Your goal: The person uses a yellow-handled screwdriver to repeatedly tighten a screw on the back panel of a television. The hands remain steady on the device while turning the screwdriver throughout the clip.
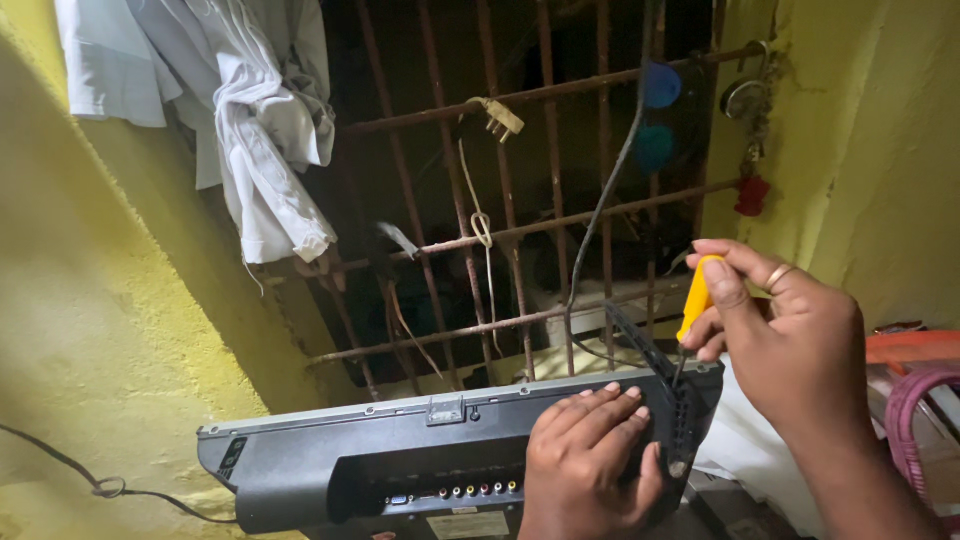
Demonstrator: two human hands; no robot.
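We cannot see what carries the dark grey television set [400, 460]; its underside is cut off by the lower edge. It stands tilted, back panel toward us, with a pale cloth [745, 440] just beside its right end.

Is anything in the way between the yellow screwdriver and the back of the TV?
Nothing visible. The right hand holds the yellow screwdriver with its tip down at the TV's back panel; the left hand rests flat beside it.
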